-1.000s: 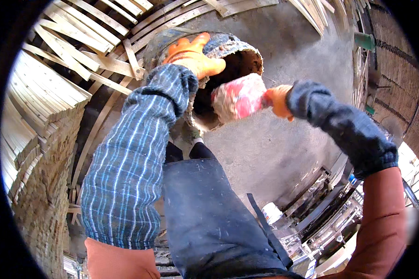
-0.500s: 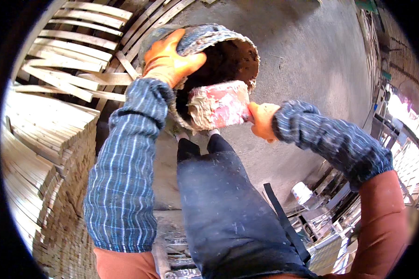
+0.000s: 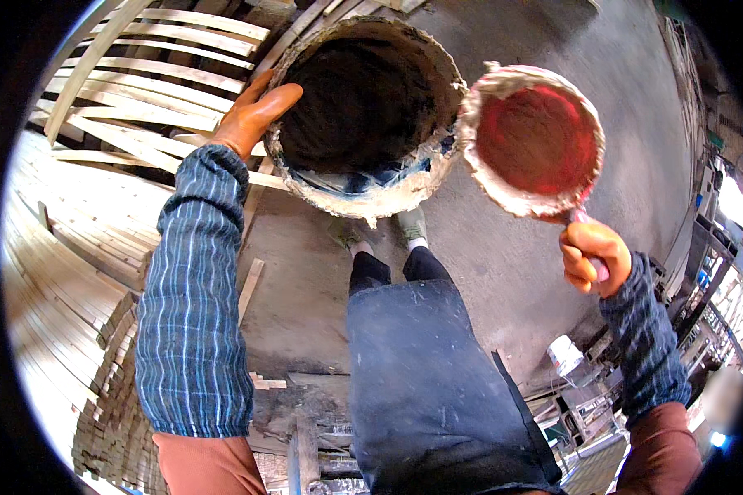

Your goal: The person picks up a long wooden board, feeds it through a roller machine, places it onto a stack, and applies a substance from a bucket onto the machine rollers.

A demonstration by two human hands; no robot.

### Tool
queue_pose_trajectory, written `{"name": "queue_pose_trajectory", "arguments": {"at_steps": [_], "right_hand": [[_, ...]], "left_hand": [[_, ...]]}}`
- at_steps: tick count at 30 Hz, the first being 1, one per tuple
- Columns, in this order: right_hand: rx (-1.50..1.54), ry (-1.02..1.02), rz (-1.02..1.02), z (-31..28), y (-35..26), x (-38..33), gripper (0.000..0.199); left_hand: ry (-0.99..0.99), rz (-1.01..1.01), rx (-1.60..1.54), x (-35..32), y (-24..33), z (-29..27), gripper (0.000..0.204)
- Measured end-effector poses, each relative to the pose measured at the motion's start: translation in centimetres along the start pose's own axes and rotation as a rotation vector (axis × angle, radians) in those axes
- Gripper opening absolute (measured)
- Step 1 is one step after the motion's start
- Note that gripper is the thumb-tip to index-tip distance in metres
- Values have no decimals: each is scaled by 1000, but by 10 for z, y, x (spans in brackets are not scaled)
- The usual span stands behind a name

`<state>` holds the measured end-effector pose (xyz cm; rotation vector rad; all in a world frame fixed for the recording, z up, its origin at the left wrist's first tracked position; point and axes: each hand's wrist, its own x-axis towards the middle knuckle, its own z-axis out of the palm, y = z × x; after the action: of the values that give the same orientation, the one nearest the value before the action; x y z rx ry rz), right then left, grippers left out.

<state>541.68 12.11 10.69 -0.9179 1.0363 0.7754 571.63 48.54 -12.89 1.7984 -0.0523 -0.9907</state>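
Observation:
My left hand point(image 3: 252, 120), in an orange glove, grips the left rim of a large bucket point(image 3: 363, 202), with the thumb over the inside edge. The bucket is tipped so its dark mouth faces me, and thick beige crust coats its rim and wall. Off to the right, my right hand point(image 3: 600, 257), gloved the same way, is closed round the handle of a round red scoop point(image 3: 508, 196). The scoop's open face is turned toward me, its edge caked with beige paste. Its left edge is very close to the bucket's right rim; whether they touch I cannot tell.
Pale wooden slats point(image 3: 165, 87) lie crisscrossed at the far left, and a tall stack of slats point(image 3: 66, 264) stands at my left. Concrete floor point(image 3: 504, 280) surrounds my feet. A small white bucket point(image 3: 565, 355) and metal equipment are at the lower right.
The scoop has come out of the bucket's mouth, moved right and turned its open face toward me. The bucket's mouth has swung round to face me more.

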Motion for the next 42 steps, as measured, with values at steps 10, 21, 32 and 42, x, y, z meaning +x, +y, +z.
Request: {"name": "queue_pose_trajectory", "arguments": {"at_steps": [10, 21, 32, 42], "right_hand": [[416, -27, 104, 18, 52, -45, 50], [651, -373, 248, 62, 69, -140, 50], [-213, -289, 466, 262, 146, -176, 37], [-824, -454, 969, 494, 532, -232, 40]], "left_hand": [[799, 159, 324, -87, 21, 13, 79], [1031, -187, -510, -505, -124, 143, 43], [1595, -749, -1266, -840, -206, 458, 53], [1785, -883, -2065, -965, -220, 680, 40]]}}
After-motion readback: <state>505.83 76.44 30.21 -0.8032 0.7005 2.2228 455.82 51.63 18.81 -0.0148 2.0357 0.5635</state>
